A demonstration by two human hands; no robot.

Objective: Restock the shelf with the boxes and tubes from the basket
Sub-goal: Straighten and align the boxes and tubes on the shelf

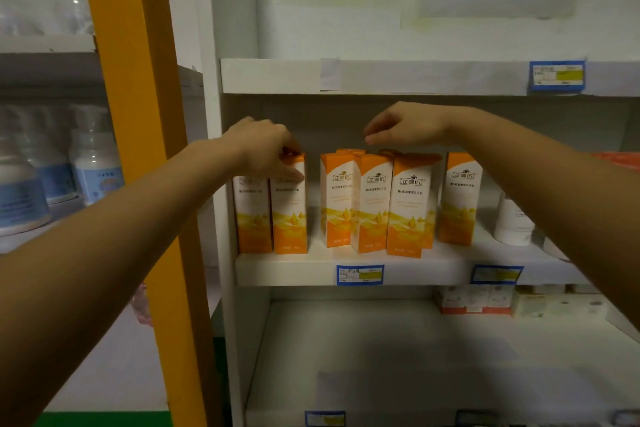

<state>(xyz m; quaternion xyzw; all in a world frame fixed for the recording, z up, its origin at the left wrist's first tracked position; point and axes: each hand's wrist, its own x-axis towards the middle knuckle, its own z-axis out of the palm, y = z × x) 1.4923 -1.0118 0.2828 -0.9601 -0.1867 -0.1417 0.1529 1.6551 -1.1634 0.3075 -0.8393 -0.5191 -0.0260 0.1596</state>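
Several tall orange-and-white boxes stand upright in a row on the middle white shelf (311, 270). My left hand (266, 146) grips the top of the second box from the left (290, 212), beside the leftmost box (252, 218). My right hand (408, 123) hovers just above the middle cluster of boxes (374, 205), fingers curled downward and apart, holding nothing. One more box (459, 201) stands alone to the right. The basket is out of view.
A white bottle (512, 222) stands right of the boxes. The lower shelf holds small red-and-white boxes (474, 300) at its back right. An orange upright post (138, 115) stands at left, with blue-labelled bottles (93, 167) behind it. Blue price tags (360, 275) line the shelf edges.
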